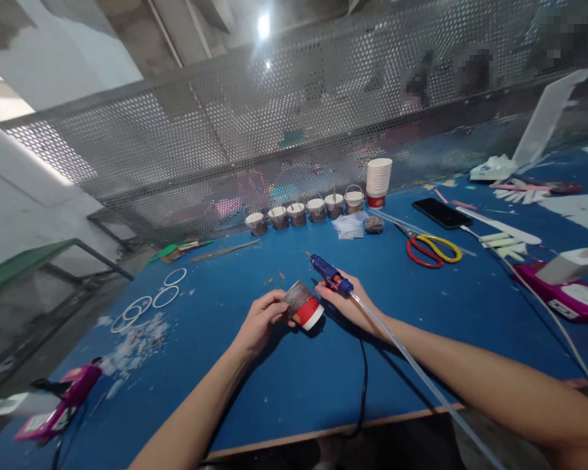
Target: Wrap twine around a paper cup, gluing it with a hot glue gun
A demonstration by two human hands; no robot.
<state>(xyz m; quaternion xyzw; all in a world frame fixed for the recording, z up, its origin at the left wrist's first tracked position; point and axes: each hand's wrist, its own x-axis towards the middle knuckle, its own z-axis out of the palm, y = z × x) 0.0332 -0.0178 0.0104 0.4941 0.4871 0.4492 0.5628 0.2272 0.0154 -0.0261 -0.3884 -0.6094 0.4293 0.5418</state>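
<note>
My left hand point(263, 321) is closed around a small paper cup point(308, 312), tilted on its side. Grey string or cord appears to wrap one part of the cup, while the rest shows red and white. In my right hand point(355, 301) is a blue hot glue gun point(330, 274), its tip pointing up and to the left, away from the cup. A long clear glue stick point(402, 352) runs out of the gun's back end, over my right forearm. A black cord point(364, 385) hangs below, over the table's front edge.
Several grey-wrapped cups point(316, 210) line the back, beside stacked paper cups point(379, 183). Scissors point(428, 251), a phone point(441, 213) and a ball of cord point(374, 225) lie right of centre. White rings point(165, 297) and scraps point(137, 343) lie left. Magenta power strips point(61, 401) sit at both sides.
</note>
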